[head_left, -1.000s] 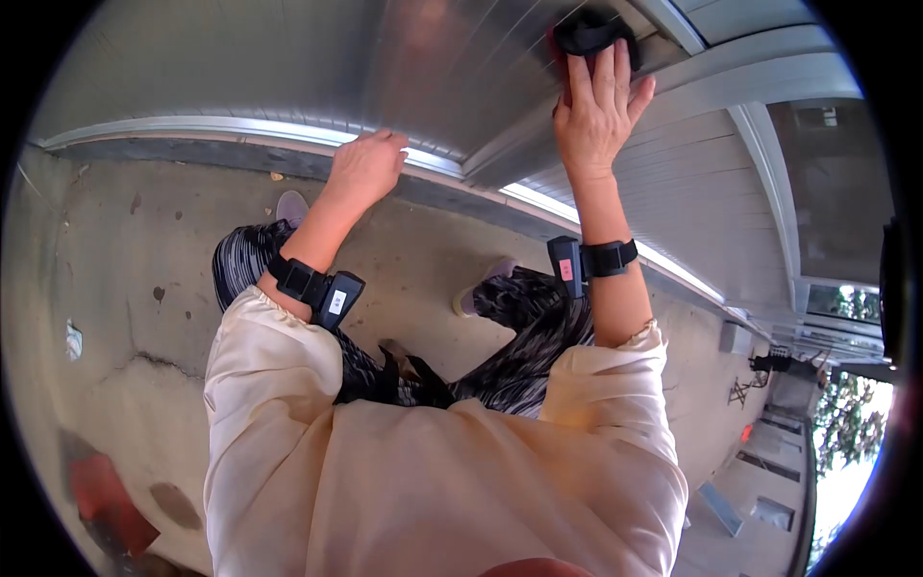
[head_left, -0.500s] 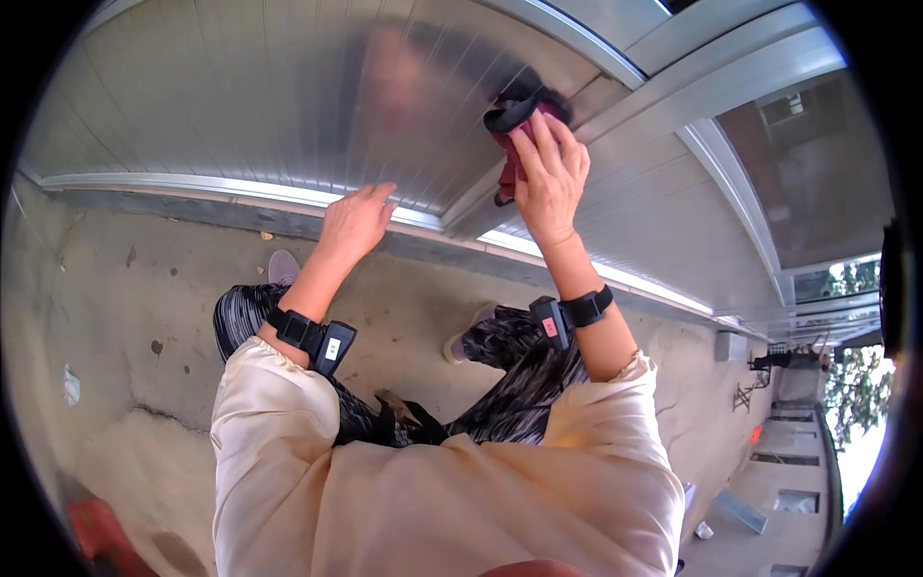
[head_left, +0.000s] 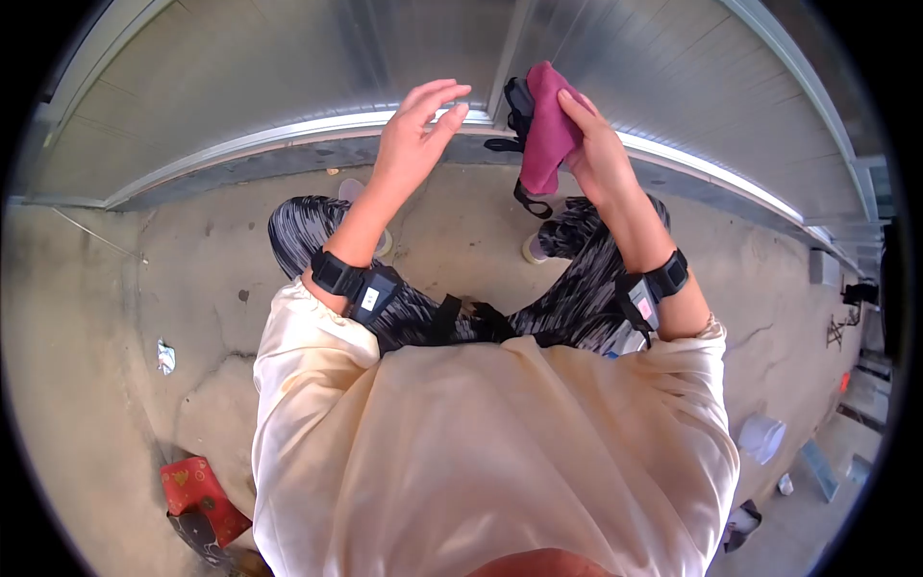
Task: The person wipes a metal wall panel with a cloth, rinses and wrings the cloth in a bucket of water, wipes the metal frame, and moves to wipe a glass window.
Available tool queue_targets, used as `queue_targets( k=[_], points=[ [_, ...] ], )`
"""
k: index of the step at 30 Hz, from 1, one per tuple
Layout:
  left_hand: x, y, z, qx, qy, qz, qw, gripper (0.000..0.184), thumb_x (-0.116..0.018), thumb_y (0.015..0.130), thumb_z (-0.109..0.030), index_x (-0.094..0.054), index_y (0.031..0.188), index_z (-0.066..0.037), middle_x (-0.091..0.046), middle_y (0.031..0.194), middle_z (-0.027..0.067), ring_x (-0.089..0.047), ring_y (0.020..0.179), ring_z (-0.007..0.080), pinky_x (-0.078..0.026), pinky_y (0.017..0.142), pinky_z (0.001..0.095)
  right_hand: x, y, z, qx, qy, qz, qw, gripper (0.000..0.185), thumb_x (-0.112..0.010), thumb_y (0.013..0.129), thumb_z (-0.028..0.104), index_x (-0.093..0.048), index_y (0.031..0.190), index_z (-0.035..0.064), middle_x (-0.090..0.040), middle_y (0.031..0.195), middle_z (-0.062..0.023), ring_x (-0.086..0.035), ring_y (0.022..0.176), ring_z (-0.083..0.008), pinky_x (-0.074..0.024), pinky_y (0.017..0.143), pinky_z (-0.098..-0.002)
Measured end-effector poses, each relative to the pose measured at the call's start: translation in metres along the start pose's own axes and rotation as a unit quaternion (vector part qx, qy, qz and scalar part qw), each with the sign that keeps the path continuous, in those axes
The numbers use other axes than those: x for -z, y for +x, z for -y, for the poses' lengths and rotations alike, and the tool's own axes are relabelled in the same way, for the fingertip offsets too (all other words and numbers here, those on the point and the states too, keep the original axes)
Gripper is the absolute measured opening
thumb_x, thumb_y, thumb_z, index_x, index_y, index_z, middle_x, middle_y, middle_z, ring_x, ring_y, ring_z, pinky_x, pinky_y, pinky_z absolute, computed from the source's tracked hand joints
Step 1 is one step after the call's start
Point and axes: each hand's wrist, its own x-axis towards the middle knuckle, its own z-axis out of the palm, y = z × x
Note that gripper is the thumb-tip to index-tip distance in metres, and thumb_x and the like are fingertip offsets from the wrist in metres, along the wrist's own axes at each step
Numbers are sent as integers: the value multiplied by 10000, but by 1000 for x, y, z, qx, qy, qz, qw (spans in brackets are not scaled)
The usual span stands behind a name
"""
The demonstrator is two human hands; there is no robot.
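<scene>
My right hand [head_left: 598,154] grips a maroon cloth [head_left: 549,139], its thumb pressed over the near edge. Black fabric and loose black straps [head_left: 519,101] hang from the cloth's left side, and a black loop dangles below. My left hand [head_left: 420,135] is raised in front of the metal panel, holding nothing, with its fingers apart and bent a little toward the cloth. A gap separates it from the cloth. The fingers of my right hand behind the cloth are hidden.
Ahead stands a ribbed metal panel wall [head_left: 413,58] with a bright bottom rail [head_left: 365,121]. Cracked concrete floor [head_left: 192,288] lies around my feet. A red patterned bag [head_left: 202,500] sits at lower left, a pale tub [head_left: 761,438] at lower right, and a grey box [head_left: 824,267] by the wall.
My right hand has drawn the cloth back from the panel, and more of its maroon side shows. My left hand has lifted and its fingers have spread. The view has turned.
</scene>
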Motion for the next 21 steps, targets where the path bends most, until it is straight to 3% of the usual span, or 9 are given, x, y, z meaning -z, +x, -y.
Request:
queue_targets(
  k=[2, 4, 5, 8, 12, 13, 14, 17, 21],
  points=[
    [-9, -15, -24, -42, 60, -18, 997, 272, -618, 843, -248, -623, 1090, -135, -567, 1099, 54, -577, 954, 177, -482, 767, 289, 5, 2, -13, 33, -53, -17, 998, 342, -580, 877, 295, -535, 1116, 54, -600, 1022, -44, -592, 882, -161, -468, 762, -296],
    [-24, -27, -30, 7, 40, 5, 999, 311, -621, 838, -265, -606, 1113, -121, -569, 1089, 56, -580, 953, 177, -481, 778, 296, 10, 4, -23, 276, -454, -69, 844, 309, -648, 817, 313, -631, 978, 50, -601, 1022, -62, -603, 859, -196, -472, 748, -292],
    [-30, -31, -28, 58, 26, 35, 997, 378, -610, 858, -243, -549, 1191, -74, -549, 1133, 66, -560, 988, 147, -469, 814, 271, 10, 7, -28, 386, -476, -61, 788, 273, -680, 778, 308, -678, 899, 63, -596, 1021, -77, -606, 857, -225, -479, 738, -290],
    [-49, -40, 0, 142, -107, 52, 983, 528, -627, 852, -289, -439, 1250, 2, -543, 1140, 119, -544, 1021, 164, -453, 858, 291, 1, 1, -29, 333, -427, -39, 840, 267, -666, 795, 296, -679, 962, 87, -595, 1022, -77, -608, 870, -223, -480, 744, -295],
    [-50, -47, 2, 211, -247, 36, 945, 426, -644, 844, -282, -487, 1152, -33, -564, 1089, 82, -521, 1046, 141, -437, 877, 298, -14, -10, -45, 299, -416, 1, 859, 326, -602, 856, 264, -614, 1102, 50, -596, 1045, -123, -597, 943, -238, -459, 819, -304],
    [-47, -46, -9, 251, -283, 5, 926, 398, -647, 843, -272, -495, 1137, -50, -577, 1044, 67, -550, 980, 141, -461, 831, 293, -11, -8, -58, 266, -376, 47, 887, 410, -569, 885, 299, -544, 1213, 54, -590, 1125, -139, -576, 1024, -234, -449, 853, -306],
    [-44, -47, -15, 298, -324, -23, 898, 371, -650, 842, -262, -504, 1122, -67, -589, 1000, 51, -579, 915, 142, -485, 785, 288, -17, -16, -56, 88, -249, 90, 960, 516, -519, 912, 350, -423, 1326, 56, -522, 1245, -151, -522, 1117, -239, -443, 888, -317],
    [-19, -56, 10, 366, -426, -46, 826, 352, -632, 853, -272, -506, 1102, -58, -599, 943, 53, -601, 766, 142, -506, 686, 275, -12, -34, -40, 43, -117, 183, 975, 556, -448, 938, 370, -332, 1371, 43, -437, 1328, -153, -440, 1216, -255, -457, 900, -360],
    [55, -12, 13, 248, -328, -165, 896, 309, -648, 840, -221, -506, 1067, -68, -595, 888, 43, -594, 721, 133, -513, 630, 272, 25, -32, -20, 57, -120, 132, 982, 438, -458, 938, 321, -482, 1257, 23, -505, 1264, -146, -503, 1158, -234, -482, 842, -338]
  ],
)
